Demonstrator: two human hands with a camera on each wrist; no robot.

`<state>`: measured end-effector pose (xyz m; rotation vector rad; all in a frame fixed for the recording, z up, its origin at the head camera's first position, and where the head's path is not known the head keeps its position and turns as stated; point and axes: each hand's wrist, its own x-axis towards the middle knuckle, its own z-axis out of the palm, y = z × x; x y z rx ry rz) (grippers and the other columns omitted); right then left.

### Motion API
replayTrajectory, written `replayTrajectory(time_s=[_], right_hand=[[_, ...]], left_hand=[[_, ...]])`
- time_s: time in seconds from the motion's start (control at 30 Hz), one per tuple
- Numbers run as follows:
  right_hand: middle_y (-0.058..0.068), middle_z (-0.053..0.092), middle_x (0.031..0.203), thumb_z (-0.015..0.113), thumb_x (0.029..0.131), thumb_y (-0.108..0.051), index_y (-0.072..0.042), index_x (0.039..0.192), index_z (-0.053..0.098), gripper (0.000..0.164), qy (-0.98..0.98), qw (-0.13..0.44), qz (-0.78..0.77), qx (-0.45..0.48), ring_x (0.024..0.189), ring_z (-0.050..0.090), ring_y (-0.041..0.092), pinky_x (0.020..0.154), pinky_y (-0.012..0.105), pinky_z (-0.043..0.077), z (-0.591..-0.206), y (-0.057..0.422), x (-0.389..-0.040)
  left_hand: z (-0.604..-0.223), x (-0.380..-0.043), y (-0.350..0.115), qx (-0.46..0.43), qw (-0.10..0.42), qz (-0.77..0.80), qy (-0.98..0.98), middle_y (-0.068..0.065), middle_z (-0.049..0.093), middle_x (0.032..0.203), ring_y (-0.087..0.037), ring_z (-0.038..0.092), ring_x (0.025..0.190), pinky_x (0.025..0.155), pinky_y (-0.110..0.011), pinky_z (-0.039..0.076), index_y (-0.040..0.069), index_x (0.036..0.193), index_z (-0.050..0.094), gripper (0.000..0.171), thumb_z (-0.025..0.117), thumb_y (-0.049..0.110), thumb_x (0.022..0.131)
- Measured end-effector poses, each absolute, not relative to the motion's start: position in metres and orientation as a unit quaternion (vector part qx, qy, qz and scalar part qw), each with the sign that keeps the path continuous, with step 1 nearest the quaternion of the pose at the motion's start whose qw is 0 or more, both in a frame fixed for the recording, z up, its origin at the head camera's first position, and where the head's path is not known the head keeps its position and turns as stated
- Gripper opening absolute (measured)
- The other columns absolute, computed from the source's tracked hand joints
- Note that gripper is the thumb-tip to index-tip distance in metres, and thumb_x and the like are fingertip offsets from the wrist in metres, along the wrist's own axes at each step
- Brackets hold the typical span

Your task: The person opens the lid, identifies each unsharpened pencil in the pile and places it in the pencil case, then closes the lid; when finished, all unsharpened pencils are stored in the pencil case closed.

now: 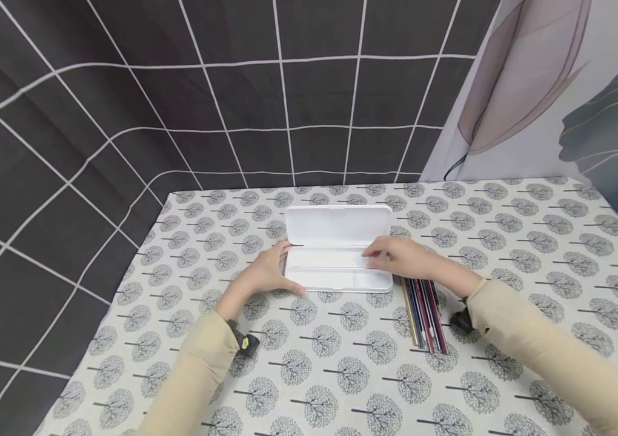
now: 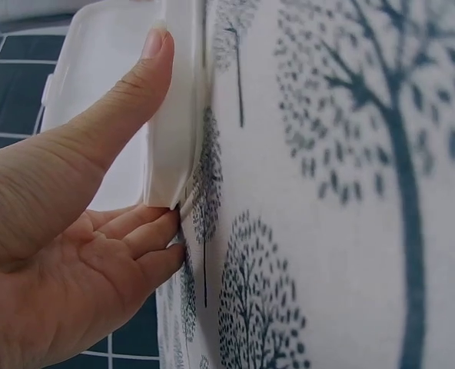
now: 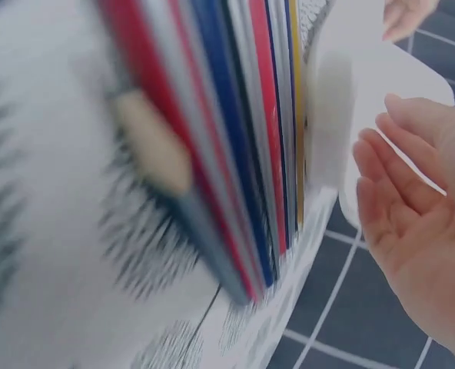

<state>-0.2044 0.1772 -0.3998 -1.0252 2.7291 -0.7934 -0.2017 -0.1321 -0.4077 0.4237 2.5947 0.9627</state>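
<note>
A white pencil case (image 1: pixel 322 280) lies on the cloth with its hinged lid (image 1: pixel 338 225) raised at the back. Low dividers split its inside, where no pencils show. My left hand (image 1: pixel 264 270) steadies the left end, thumb along the front side and fingers around the end wall, as the left wrist view shows on the case (image 2: pixel 180 131). Over the right part of the case hovers my right hand (image 1: pixel 404 257), fingers slightly bent and nothing between them. A bundle of pencils (image 1: pixel 425 315) lies just right of the case, below my right wrist.
A cloth with a tree print (image 1: pixel 287 387) covers the table. Behind it hangs a dark curtain (image 1: pixel 249 97) with white grid lines, and a pale leaf-patterned curtain (image 1: pixel 538 79) at the right. In the right wrist view one pencil (image 3: pixel 154 142) lies atop the others.
</note>
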Motion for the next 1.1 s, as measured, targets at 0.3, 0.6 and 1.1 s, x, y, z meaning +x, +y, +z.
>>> replayTrajectory(time_s=[0.3, 0.6, 1.1], right_hand=[[-0.003, 0.062, 0.075, 0.073, 0.079, -0.015, -0.004, 0.096, 0.068, 0.021, 0.927, 0.050, -0.302, -0.217, 0.070, 0.055, 0.011, 0.061, 0.021, 0.049, -0.393, 0.214, -0.178], [-0.003, 0.053, 0.064, 0.077, 0.073, -0.033, -0.012, 0.085, 0.065, 0.027, 0.941, 0.123, -0.292, -0.116, 0.057, 0.047, 0.013, 0.054, 0.025, 0.042, -0.400, 0.213, -0.154], [-0.002, 0.056, 0.063, 0.076, 0.074, -0.027, -0.010, 0.068, 0.060, 0.025, 0.950, 0.115, -0.267, -0.110, 0.052, 0.047, 0.012, 0.049, 0.025, 0.041, -0.400, 0.196, -0.152]], left_hand=[[-0.408, -0.204, -0.138, 0.144, 0.199, 0.374, 0.894, -0.011, 0.034, 0.149, -0.025, 0.030, 0.138, 0.114, -0.037, 0.022, 0.007, 0.145, 0.024, 0.117, 0.091, 0.027, 0.052], [-0.404, -0.203, -0.135, 0.157, 0.205, 0.393, 0.883, -0.013, 0.032, 0.149, -0.026, 0.030, 0.138, 0.114, -0.036, 0.021, 0.005, 0.147, 0.019, 0.118, 0.090, 0.022, 0.054], [-0.408, -0.204, -0.135, 0.160, 0.199, 0.378, 0.890, -0.013, 0.034, 0.148, -0.025, 0.031, 0.137, 0.114, -0.038, 0.022, 0.007, 0.146, 0.023, 0.116, 0.090, 0.025, 0.054]])
